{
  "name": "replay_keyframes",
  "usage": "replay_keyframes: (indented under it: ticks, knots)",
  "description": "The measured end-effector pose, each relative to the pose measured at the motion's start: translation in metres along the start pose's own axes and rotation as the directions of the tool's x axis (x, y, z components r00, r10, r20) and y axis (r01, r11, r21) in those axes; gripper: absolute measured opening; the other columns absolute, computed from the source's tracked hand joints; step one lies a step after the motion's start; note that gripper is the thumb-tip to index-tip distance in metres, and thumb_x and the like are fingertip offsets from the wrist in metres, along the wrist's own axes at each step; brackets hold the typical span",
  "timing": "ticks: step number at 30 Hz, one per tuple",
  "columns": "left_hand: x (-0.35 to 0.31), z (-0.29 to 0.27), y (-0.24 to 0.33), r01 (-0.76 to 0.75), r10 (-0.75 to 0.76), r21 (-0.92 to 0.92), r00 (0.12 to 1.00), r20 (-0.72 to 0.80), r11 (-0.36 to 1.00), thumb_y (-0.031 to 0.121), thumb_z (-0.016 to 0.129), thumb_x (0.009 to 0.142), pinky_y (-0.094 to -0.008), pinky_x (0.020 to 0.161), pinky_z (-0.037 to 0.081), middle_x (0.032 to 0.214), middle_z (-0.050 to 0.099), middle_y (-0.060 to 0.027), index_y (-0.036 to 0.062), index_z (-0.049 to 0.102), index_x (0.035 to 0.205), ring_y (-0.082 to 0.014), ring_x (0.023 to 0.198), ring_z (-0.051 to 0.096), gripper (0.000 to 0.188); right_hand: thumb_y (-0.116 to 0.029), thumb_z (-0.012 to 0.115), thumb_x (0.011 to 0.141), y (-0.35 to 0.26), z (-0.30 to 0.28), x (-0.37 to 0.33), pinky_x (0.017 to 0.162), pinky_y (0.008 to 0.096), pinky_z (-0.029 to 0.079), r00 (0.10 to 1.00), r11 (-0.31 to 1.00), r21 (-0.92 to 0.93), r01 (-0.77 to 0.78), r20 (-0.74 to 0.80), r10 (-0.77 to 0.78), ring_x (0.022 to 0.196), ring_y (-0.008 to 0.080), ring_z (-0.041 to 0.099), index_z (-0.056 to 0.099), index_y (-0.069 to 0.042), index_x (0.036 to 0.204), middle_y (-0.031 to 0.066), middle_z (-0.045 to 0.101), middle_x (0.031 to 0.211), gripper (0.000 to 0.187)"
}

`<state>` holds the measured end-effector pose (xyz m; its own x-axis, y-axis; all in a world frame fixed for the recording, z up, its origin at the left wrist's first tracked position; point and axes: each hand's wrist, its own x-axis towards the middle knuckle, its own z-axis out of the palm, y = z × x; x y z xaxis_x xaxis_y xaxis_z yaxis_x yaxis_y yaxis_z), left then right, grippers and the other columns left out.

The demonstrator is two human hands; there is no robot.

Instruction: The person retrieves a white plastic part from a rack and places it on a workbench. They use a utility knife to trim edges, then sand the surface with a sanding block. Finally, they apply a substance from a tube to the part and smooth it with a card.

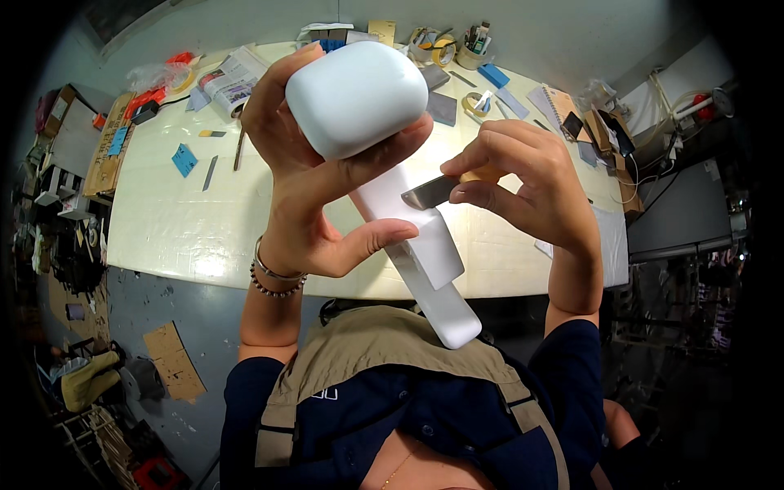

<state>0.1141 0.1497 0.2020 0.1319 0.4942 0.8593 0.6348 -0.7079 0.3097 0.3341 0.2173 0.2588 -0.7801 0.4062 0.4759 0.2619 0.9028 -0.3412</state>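
Observation:
A white model (359,98) with a large rounded head and a long, narrow body is held up in front of me. Its lower end (449,318) reaches over the table's front edge toward my apron. My left hand (327,175) grips it, fingers curled around the head and thumb against the body. In my right hand (523,175), a small scraper (430,193) with a short metal blade and a tan handle is pinched between thumb and fingers. The blade lies at the body's upper part; whether it touches the surface I cannot tell. The palm side of my left hand is partly hidden.
The pale table (188,233) carries a newspaper (234,80), blue sandpaper (184,160), thin tools, tape rolls (476,104) and a cup of pens (474,55) toward the back. A spiral notebook (561,106) and cardboard boxes (616,143) stand at the right.

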Motion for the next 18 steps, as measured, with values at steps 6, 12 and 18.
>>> replay_keyframes:
  ticks: [6,12,18]
  knots:
    - [0.001,-0.003,0.002,0.036,-0.036,-0.008,0.999,0.027,0.999,0.052,0.079,0.059,-0.0429,0.105,0.027,0.136,0.040,-0.0181,0.0026,0.062,0.115,-0.0328,0.130,0.031,0.077,-0.020,0.077,0.068,0.001,0.009,-0.001,0.058,0.0287,0.045,0.965,0.983,0.176,-0.058,-0.242,0.100,0.063,0.0173,0.059,0.066,-0.007,0.082,0.0025,0.062,0.070,0.022]
    - [0.002,-0.002,0.003,0.021,-0.021,0.000,1.000,0.011,1.000,0.051,0.079,0.059,-0.0425,0.104,0.030,0.135,0.040,-0.0176,0.0012,0.062,0.115,-0.0320,0.129,0.032,0.076,-0.022,0.076,0.071,0.004,0.003,-0.006,0.057,0.0269,0.044,0.984,0.966,0.230,-0.120,-0.102,0.147,0.066,0.0167,0.056,0.066,-0.005,0.082,0.0029,0.062,0.071,0.023]
    - [0.000,-0.006,0.009,0.133,-0.133,0.005,0.988,0.082,0.991,0.047,0.076,0.063,-0.0379,0.101,0.033,0.134,0.028,-0.0138,0.0130,0.069,0.106,-0.0297,0.127,0.028,0.055,-0.021,0.071,0.079,0.015,0.012,-0.012,0.063,0.0223,0.046,0.958,0.874,0.448,-0.186,-0.116,0.263,0.071,0.0107,0.058,0.063,-0.001,0.091,0.0063,0.064,0.081,0.024]
